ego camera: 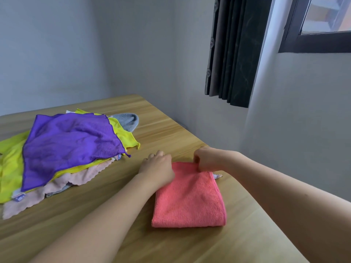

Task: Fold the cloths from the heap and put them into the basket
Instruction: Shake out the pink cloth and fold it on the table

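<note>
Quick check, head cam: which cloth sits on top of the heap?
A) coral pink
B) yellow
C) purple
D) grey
C: the purple cloth lies spread over the yellow cloth and the pale pink one on the heap, with the grey cloth tucked behind; the coral pink cloth lies apart, folded on the table under both hands.

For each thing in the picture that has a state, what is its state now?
coral cloth: folded, flat on the table.
left hand: rests on the cloth's far left corner.
right hand: pinches the far right corner.
heap: unfolded, purple cloth on top.
curtain: drawn aside.
</note>
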A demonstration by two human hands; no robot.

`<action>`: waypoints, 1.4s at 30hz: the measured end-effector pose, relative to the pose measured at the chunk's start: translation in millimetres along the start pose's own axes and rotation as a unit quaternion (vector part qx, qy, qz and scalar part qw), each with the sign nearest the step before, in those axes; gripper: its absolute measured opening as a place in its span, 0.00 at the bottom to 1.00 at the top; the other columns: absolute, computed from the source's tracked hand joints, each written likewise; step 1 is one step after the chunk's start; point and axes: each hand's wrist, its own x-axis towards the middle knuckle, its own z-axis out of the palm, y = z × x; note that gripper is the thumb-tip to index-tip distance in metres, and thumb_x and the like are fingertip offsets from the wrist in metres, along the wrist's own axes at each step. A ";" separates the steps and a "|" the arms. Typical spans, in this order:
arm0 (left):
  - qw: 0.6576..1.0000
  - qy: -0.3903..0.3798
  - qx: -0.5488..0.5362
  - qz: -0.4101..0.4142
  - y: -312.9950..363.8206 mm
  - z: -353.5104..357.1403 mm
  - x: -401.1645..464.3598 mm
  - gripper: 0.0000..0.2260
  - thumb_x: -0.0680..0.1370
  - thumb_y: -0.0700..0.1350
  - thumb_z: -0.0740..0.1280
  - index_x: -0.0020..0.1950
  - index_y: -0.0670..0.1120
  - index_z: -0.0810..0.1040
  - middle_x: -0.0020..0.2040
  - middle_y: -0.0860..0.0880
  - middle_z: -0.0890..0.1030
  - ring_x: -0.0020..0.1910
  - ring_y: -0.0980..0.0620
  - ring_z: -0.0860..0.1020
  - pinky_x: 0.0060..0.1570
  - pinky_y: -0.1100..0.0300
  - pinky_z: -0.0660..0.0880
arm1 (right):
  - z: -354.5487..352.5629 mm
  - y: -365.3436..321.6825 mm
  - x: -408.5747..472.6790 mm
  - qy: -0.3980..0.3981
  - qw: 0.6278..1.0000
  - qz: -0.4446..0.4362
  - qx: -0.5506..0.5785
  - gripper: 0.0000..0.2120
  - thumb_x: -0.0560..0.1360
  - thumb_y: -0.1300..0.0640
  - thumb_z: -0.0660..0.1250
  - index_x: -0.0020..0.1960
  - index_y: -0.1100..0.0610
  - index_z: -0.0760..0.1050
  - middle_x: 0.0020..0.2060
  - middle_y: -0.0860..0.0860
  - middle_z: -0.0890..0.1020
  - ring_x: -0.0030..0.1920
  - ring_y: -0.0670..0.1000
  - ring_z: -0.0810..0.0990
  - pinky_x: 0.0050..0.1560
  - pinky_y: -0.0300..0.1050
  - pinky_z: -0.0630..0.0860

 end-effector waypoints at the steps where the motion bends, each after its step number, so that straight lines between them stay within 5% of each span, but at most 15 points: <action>1: 1.000 -0.012 -0.006 0.001 -0.8 -3.7 0.4 0.12 0.75 0.44 0.58 0.58 0.46 0.73 0.61 0.46 0.71 0.62 0.42 0.70 0.59 0.50 0.68 | 0.0 -1.7 -2.2 0.000 1.000 -0.006 0.006 0.10 0.73 0.62 0.62 0.53 0.58 0.76 0.47 0.51 0.76 0.45 0.52 0.75 0.39 0.41 0.73; 3: 0.998 -0.035 -0.052 0.005 -3.7 -11.4 -0.3 0.10 0.73 0.42 0.60 0.54 0.46 0.72 0.58 0.46 0.74 0.59 0.44 0.73 0.55 0.52 0.70 | -0.1 -4.6 -9.0 -0.001 1.000 -0.010 0.025 0.09 0.73 0.61 0.64 0.52 0.55 0.72 0.44 0.48 0.74 0.43 0.51 0.73 0.36 0.40 0.70; 7: 0.990 -0.062 -0.123 0.011 -16.8 -30.2 -11.6 0.13 0.71 0.40 0.60 0.54 0.50 0.70 0.55 0.50 0.77 0.54 0.48 0.75 0.50 0.55 0.73 | -10.5 -10.4 -28.9 -0.054 0.998 -0.005 0.036 0.23 0.71 0.63 0.66 0.64 0.51 0.69 0.45 0.45 0.72 0.44 0.49 0.74 0.38 0.40 0.70; 11: 0.982 -0.126 -0.140 0.024 -21.3 -57.2 -32.1 0.18 0.74 0.45 0.64 0.63 0.54 0.75 0.59 0.53 0.77 0.58 0.52 0.75 0.54 0.60 0.73 | -36.8 -23.0 -59.4 -0.066 0.998 -0.022 0.002 0.14 0.72 0.63 0.67 0.58 0.55 0.77 0.48 0.48 0.77 0.47 0.50 0.75 0.45 0.41 0.72; 16: 0.976 -0.165 -0.137 0.047 -9.9 -85.3 -70.6 0.17 0.71 0.55 0.69 0.57 0.53 0.73 0.52 0.53 0.76 0.49 0.53 0.74 0.50 0.56 0.72 | -57.5 -35.0 -97.7 -0.076 0.996 -0.034 0.034 0.07 0.72 0.61 0.69 0.47 0.52 0.74 0.41 0.47 0.75 0.41 0.47 0.72 0.40 0.39 0.71; 22: 0.963 -0.191 -0.176 0.067 7.8 -126.2 -111.2 0.09 0.75 0.40 0.60 0.54 0.47 0.64 0.44 0.45 0.80 0.37 0.50 0.79 0.35 0.58 0.73 | -83.1 -45.5 -149.6 -0.118 0.987 -0.035 0.104 0.06 0.74 0.60 0.71 0.44 0.55 0.74 0.43 0.51 0.81 0.43 0.51 0.81 0.43 0.42 0.79; 29: 0.979 -0.154 -0.098 0.088 19.9 -184.4 -151.3 0.08 0.73 0.43 0.64 0.51 0.45 0.69 0.42 0.44 0.79 0.36 0.49 0.73 0.33 0.58 0.69 | -115.1 -63.5 -200.3 -0.127 0.986 -0.049 0.095 0.07 0.73 0.60 0.71 0.51 0.54 0.80 0.48 0.50 0.84 0.48 0.50 0.83 0.51 0.42 0.78; 33: 0.958 -0.263 -0.098 0.055 20.8 -198.3 -163.9 0.06 0.74 0.41 0.67 0.50 0.45 0.79 0.38 0.49 0.81 0.37 0.51 0.78 0.37 0.60 0.76 | -120.7 -70.5 -216.6 -0.172 0.977 -0.037 0.124 0.10 0.72 0.65 0.70 0.49 0.54 0.81 0.45 0.50 0.85 0.46 0.49 0.84 0.53 0.45 0.79; 35: 0.975 -0.197 -0.099 0.014 19.5 -197.3 -163.5 0.05 0.73 0.40 0.64 0.45 0.43 0.79 0.39 0.47 0.82 0.38 0.48 0.80 0.40 0.57 0.79 | -114.8 -73.8 -216.9 -0.051 0.993 -0.056 0.094 0.10 0.71 0.67 0.66 0.39 0.53 0.78 0.36 0.50 0.82 0.35 0.47 0.82 0.41 0.41 0.79; 38: 0.991 0.128 0.030 -0.013 16.6 -194.6 -163.1 0.03 0.72 0.37 0.60 0.39 0.43 0.71 0.47 0.44 0.80 0.43 0.42 0.78 0.37 0.57 0.72 | -103.6 -72.9 -207.8 0.290 0.943 -0.151 -0.061 0.11 0.71 0.62 0.61 0.33 0.52 0.63 0.30 0.48 0.72 0.33 0.54 0.73 0.31 0.44 0.66; 40: 0.972 0.227 0.061 0.007 14.3 -196.1 -164.0 0.03 0.73 0.38 0.60 0.44 0.44 0.72 0.51 0.45 0.76 0.51 0.42 0.75 0.39 0.56 0.67 | -98.8 -72.1 -206.7 0.345 0.915 -0.194 -0.082 0.12 0.72 0.60 0.61 0.34 0.51 0.61 0.33 0.47 0.73 0.36 0.55 0.73 0.33 0.45 0.65; 42: 0.971 0.228 0.064 0.024 10.6 -194.0 -167.5 0.06 0.73 0.38 0.60 0.48 0.44 0.75 0.52 0.45 0.74 0.54 0.43 0.73 0.40 0.55 0.67 | -94.9 -70.3 -205.6 0.340 0.917 -0.193 -0.083 0.13 0.71 0.60 0.61 0.33 0.50 0.60 0.34 0.47 0.73 0.36 0.55 0.73 0.34 0.45 0.65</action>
